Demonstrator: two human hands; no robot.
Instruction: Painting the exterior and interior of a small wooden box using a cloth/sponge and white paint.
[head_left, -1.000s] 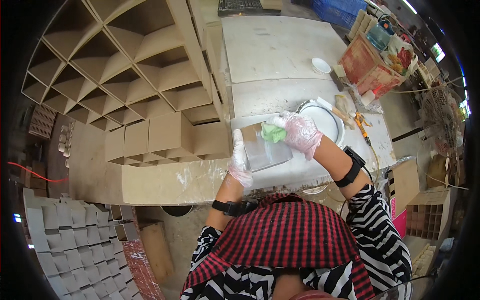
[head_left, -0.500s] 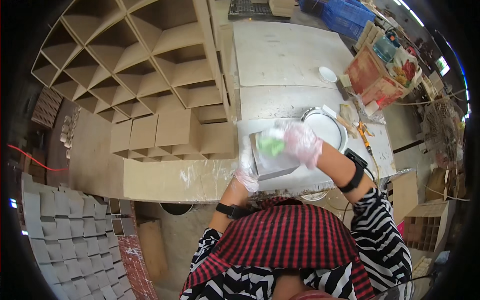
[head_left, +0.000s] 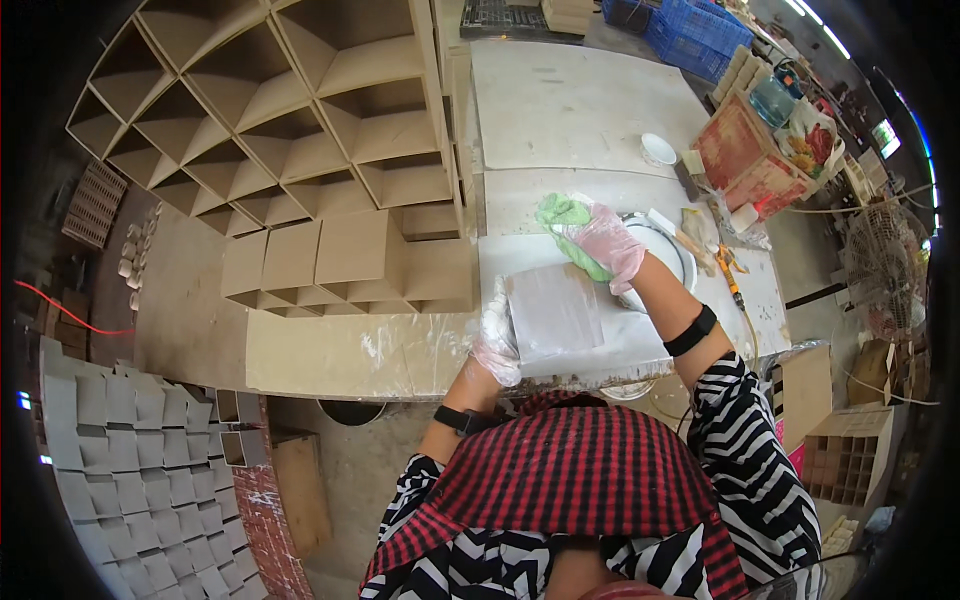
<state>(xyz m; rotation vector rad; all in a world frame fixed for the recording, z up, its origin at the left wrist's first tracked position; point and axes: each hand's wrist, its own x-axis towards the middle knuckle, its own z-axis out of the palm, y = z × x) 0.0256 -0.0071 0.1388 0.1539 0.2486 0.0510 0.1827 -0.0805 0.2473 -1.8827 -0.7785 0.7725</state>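
A box (head_left: 556,312) with a wet-looking pale grey face stands on the white-smeared worktable near its front edge. My left hand (head_left: 496,335), in a clear plastic glove coated with white, grips the box along its left side; its fingertips lie partly out of sight. My right hand (head_left: 612,246), in a thin clear glove, is closed on a crumpled green cloth (head_left: 566,212). The hand and cloth are past the far right corner of the box, beside a round white tub (head_left: 660,250), whose near rim the hand partly covers.
Stacked brown open boxes (head_left: 330,120) rise at the left. Right of the tub lie a brush (head_left: 680,237) and an orange-handled tool (head_left: 731,268). A white bowl (head_left: 658,150) sits farther back by a red-stained crate (head_left: 745,150). Grey boxes (head_left: 150,460) fill the lower left.
My right hand and the green cloth have moved off the box, away from me. The box has tilted or turned, so its broad face shows and its near side no longer does.
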